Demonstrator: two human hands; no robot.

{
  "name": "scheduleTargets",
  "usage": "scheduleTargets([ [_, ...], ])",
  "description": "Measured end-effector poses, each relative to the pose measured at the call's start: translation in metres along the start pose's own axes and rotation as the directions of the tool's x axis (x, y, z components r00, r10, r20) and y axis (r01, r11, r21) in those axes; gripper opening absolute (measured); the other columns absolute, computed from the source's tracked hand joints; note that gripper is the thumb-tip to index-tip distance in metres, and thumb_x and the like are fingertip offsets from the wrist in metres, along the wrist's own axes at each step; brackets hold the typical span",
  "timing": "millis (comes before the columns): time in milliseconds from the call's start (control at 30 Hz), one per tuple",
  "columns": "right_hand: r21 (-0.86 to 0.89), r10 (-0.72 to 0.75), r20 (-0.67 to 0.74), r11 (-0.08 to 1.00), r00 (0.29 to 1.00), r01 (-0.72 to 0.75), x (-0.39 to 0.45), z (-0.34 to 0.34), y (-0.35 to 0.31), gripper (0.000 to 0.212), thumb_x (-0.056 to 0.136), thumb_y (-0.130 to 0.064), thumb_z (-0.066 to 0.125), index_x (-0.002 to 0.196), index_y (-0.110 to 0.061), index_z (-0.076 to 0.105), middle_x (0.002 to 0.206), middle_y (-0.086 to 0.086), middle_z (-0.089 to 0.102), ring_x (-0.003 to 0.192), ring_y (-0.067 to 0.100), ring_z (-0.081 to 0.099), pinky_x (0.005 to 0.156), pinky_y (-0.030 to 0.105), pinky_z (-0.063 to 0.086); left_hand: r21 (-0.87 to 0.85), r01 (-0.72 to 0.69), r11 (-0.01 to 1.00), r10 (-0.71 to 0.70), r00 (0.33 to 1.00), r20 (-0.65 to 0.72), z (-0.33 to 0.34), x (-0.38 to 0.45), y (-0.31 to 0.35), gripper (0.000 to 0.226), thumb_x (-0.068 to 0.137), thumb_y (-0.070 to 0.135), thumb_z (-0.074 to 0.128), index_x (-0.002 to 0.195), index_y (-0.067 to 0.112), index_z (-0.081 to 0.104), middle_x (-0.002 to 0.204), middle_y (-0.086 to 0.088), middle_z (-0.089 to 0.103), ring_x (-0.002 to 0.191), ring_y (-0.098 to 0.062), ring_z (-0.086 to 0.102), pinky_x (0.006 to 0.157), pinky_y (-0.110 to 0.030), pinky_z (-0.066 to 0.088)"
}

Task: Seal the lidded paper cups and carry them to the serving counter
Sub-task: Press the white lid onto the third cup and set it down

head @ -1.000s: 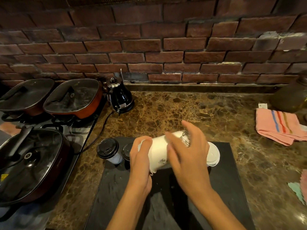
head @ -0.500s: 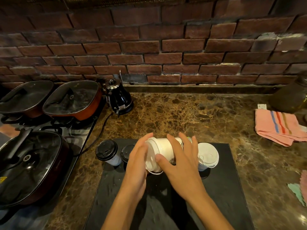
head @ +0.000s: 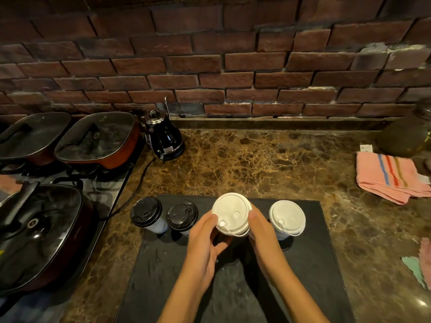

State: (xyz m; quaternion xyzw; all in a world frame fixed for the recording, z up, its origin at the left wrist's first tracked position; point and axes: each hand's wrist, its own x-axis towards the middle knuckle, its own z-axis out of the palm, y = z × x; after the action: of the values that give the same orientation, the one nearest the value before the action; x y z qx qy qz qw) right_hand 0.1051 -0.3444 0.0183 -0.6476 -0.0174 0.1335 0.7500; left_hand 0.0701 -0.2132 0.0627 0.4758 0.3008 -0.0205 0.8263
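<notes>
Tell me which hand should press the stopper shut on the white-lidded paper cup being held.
Left. The left hand's thumb already rests beside the small white stopper on the white lid, while the right hand grips the held cup's far side and can steady it.

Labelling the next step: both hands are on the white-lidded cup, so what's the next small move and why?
Probably press the tethered plug into its sip hole. It sits at the lid's rim beside the left hand, while the right hand steadies the upright cup.
</notes>
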Motion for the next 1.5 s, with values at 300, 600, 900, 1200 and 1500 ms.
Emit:
scheduleTargets([
  [300,0.216,0.204,-0.022,0.957,0.979,-0.195,0.005,-0.005,0.017,0.030,0.103,-0.026,0.053,0.129,-0.020,0.066,0.130,0.004,0.070,0.125,0.023,0.063,0.108,0.047,0.049,0.061,0.037,0.997,-0.027,0.987,-0.156,-0.013,0.036,-0.032,0.012,0.098,0.021,0.064,0.105,0.018,0.073,0.106,-0.005,0.078,0.099,-0.016,0.074,0.084,-0.044,0.061],
  [600,0.261,0.337,-0.043,0.913,0.941,-0.315,0.012,0.005,0.036,0.029,0.106,-0.022,0.049,0.129,-0.016,0.065,0.126,0.006,0.071,0.122,0.023,0.065,0.104,0.045,0.052,0.051,0.086,0.995,-0.073,0.975,-0.212,-0.030,0.051,-0.048,0.011,0.098,0.026,0.066,0.104,0.021,0.072,0.115,-0.004,0.074,0.109,-0.016,0.067,0.081,-0.039,0.058],
  [900,0.306,0.356,-0.041,0.894,0.933,-0.328,0.013,0.008,0.048,0.027,0.105,-0.021,0.050,0.126,-0.019,0.068,0.126,0.005,0.072,0.123,0.022,0.064,0.106,0.043,0.051,0.017,0.106,0.994,-0.100,0.971,-0.218,-0.039,0.058,-0.054,0.010,0.096,0.023,0.068,0.103,0.018,0.074,0.110,-0.002,0.076,0.106,-0.013,0.068,0.071,-0.033,0.058],
  [1200,0.267,0.373,-0.074,0.901,0.925,-0.342,0.014,0.007,0.053,0.028,0.106,-0.023,0.050,0.128,-0.022,0.068,0.125,0.001,0.073,0.122,0.019,0.065,0.107,0.046,0.050,0.060,0.111,0.992,-0.099,0.979,-0.176,-0.043,0.059,-0.056,0.013,0.097,0.027,0.068,0.106,0.020,0.073,0.112,0.001,0.077,0.109,-0.011,0.068,0.078,-0.034,0.058],
  [1500,0.181,0.350,-0.156,0.929,0.924,-0.321,0.014,0.006,0.052,0.026,0.105,-0.021,0.053,0.125,-0.015,0.068,0.122,0.006,0.073,0.118,0.024,0.066,0.093,0.035,0.056,0.060,0.105,0.993,-0.090,0.974,-0.207,-0.043,0.059,-0.060,0.014,0.096,0.029,0.070,0.106,0.020,0.073,0.115,-0.001,0.076,0.110,-0.013,0.069,0.085,-0.033,0.057],
])
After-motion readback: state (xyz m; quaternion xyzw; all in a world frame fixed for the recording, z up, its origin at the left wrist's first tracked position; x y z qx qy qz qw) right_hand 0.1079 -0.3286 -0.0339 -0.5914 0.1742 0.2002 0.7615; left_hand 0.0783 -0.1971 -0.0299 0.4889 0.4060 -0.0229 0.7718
